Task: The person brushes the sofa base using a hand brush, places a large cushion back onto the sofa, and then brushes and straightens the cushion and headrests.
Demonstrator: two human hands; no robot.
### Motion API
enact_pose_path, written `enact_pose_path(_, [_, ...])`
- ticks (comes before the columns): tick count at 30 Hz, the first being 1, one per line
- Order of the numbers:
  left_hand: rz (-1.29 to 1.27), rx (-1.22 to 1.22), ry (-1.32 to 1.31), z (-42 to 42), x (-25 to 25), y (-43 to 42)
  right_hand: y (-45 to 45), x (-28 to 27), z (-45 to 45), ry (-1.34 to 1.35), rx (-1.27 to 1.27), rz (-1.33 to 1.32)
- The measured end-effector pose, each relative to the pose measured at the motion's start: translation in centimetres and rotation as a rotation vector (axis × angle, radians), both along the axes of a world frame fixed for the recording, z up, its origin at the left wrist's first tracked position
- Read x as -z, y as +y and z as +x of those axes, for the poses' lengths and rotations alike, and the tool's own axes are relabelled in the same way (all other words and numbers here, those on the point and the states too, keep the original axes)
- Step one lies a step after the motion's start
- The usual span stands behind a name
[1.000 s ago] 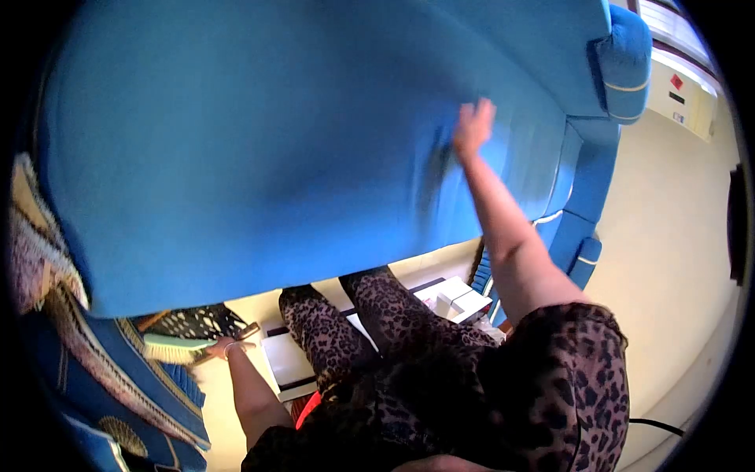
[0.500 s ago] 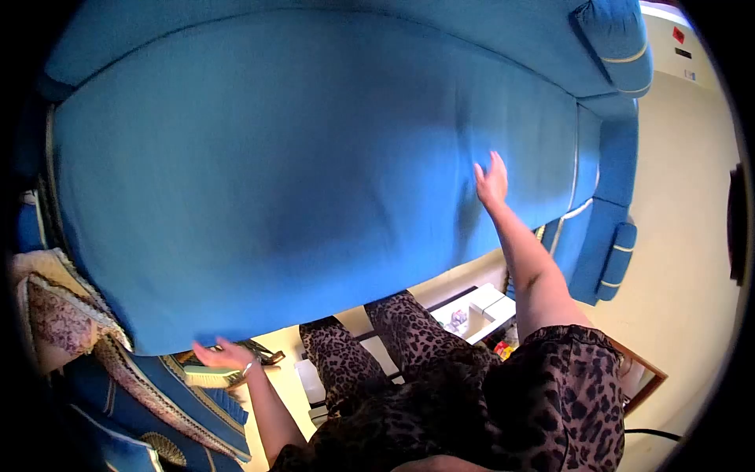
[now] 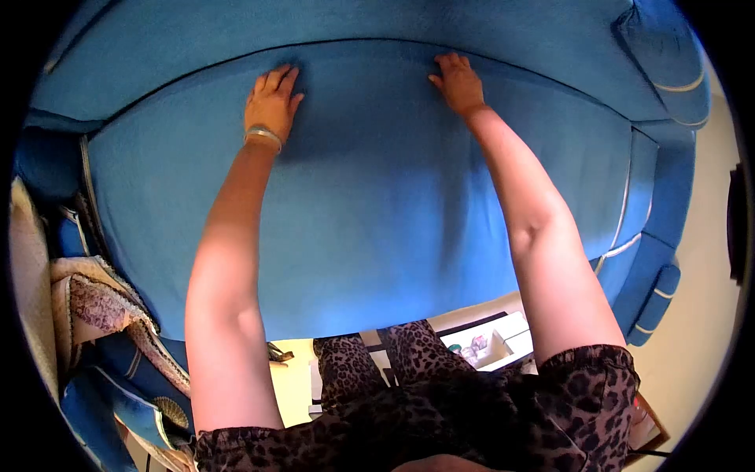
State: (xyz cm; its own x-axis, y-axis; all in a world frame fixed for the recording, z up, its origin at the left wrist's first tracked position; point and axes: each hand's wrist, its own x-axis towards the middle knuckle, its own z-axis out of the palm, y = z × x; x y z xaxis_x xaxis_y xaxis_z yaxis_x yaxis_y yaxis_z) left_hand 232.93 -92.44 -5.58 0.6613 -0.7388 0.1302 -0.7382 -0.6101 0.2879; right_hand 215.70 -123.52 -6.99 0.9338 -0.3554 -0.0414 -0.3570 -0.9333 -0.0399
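Note:
A wide blue sofa seat (image 3: 362, 212) fills most of the view, its cloth slightly creased right of the middle. Near the seam between seat and backrest, my left hand (image 3: 271, 105) rests on the cloth with fingers apart and a bracelet at the wrist. My right hand (image 3: 458, 82) lies on the same seat further right, close to the seam, its fingers spread and holding nothing. The blue backrest (image 3: 354, 20) runs behind both hands.
A patterned throw (image 3: 98, 307) hangs at the left beside blue cushions. Below the seat's front edge are my legs and a white box (image 3: 507, 340) with small items. A rolled blue armrest (image 3: 668, 71) is at the upper right.
My left hand has left the area of the brush at the lower left and come up onto the seat. My right hand has moved up toward the backrest. The view has shifted too.

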Motion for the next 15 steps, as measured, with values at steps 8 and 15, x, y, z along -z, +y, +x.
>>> enact_pose_path(8, [0.306, -0.102, 0.134, 3.6, 0.7, -6.0, -1.5, 0.7, 1.0, -0.054, -0.228, -0.074])
enact_pose_path(15, [0.561, -0.021, 0.195, 5.3, 0.1, -8.6, -1.4, 1.0, 2.0, 0.033, -0.195, -0.078])
